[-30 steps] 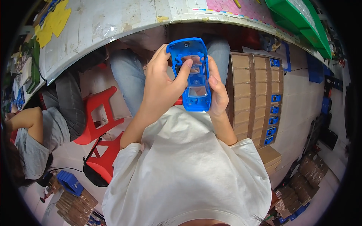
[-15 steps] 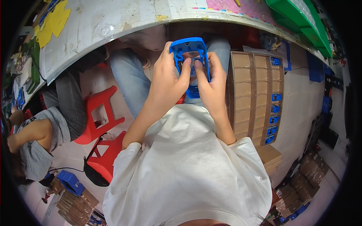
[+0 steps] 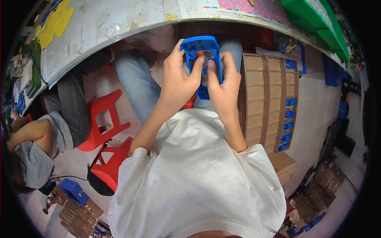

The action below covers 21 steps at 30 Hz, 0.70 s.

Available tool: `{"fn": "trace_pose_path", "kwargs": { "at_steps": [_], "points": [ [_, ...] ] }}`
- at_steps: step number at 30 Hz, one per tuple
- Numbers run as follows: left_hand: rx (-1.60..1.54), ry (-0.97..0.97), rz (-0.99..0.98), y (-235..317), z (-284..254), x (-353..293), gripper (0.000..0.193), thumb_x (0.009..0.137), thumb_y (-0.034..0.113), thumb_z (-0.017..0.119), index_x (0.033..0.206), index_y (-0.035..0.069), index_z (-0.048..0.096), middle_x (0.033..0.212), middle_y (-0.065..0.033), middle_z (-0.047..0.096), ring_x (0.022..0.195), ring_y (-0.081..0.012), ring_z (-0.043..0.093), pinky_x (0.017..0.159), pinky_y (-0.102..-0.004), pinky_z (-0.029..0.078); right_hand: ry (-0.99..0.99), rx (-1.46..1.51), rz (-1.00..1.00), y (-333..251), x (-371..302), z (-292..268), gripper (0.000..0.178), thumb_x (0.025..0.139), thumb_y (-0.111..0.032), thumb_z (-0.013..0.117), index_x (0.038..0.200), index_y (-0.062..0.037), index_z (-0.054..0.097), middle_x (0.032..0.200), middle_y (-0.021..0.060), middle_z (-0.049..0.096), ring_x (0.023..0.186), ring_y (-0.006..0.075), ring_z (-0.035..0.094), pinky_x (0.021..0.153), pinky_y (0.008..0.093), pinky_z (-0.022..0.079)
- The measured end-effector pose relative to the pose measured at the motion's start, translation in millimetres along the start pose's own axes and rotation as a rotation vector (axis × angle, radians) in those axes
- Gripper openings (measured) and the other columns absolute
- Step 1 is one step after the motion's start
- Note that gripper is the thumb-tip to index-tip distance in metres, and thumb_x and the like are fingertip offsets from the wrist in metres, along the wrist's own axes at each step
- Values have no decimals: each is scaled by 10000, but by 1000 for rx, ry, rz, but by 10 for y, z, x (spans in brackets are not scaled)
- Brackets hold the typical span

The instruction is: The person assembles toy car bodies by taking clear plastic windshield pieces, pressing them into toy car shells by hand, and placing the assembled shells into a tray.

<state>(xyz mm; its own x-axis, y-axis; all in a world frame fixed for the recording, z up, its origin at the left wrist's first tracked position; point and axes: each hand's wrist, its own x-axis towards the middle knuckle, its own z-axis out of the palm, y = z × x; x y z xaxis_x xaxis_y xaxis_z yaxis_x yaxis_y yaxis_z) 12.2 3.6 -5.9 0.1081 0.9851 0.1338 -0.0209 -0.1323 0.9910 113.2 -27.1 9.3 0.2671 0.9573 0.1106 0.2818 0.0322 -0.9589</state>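
Note:
A blue plastic housing [image 3: 200,41] with a rounded far end and an open, hollow inside is held up in front of my lap, over the gap below the table edge. My left hand [image 3: 177,79] grips its left side, the thumb reaching into the hollow. On the opposite side my right hand [image 3: 225,89] holds the rim, its thumb also pressed inside, close to the left one. Clear or shiny pieces show within the housing around the thumbs, too small to name. My fingers behind the housing are hidden.
A worktable [image 3: 147,12] curves across the top, a green bin [image 3: 317,23] at its right. Right of my legs lies a divided cardboard box [image 3: 255,93] with several small blue parts [image 3: 290,102] in its right column. Red stools [image 3: 105,119] and a seated person [image 3: 37,150] are at left.
The housing has risen slightly and moved a little right, tilting so its lower end shows less. Both hands moved with it, keeping their hold, the thumbs shifted slightly.

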Motion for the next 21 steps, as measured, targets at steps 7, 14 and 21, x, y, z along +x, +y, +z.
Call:
{"fn": "trace_pose_path", "kwargs": {
  "at_steps": [7,14,21],
  "points": [
    [1,-73,20,85,5,40,200,773,-3,539,967,-30,500,800,-106,584,749,-157,576,670,-266,449,-25,37,5,-19,25,-21,51,846,-43,462,860,6,463,632,120,558,554,142,574,492,269,430],
    [152,-118,57,117,-28,21,200,789,-4,513,984,-43,492,874,-129,562,784,-199,573,699,-286,448,-27,85,13,-21,26,-1,64,856,-51,449,890,1,463,645,107,550,563,131,564,498,258,432],
    [125,-93,16,121,-36,5,197,799,10,513,986,-46,487,869,-126,558,769,-201,561,695,-289,442,-34,34,0,22,23,7,46,841,-46,455,830,-7,434,587,95,507,503,109,494,457,264,388]
  ]
}}
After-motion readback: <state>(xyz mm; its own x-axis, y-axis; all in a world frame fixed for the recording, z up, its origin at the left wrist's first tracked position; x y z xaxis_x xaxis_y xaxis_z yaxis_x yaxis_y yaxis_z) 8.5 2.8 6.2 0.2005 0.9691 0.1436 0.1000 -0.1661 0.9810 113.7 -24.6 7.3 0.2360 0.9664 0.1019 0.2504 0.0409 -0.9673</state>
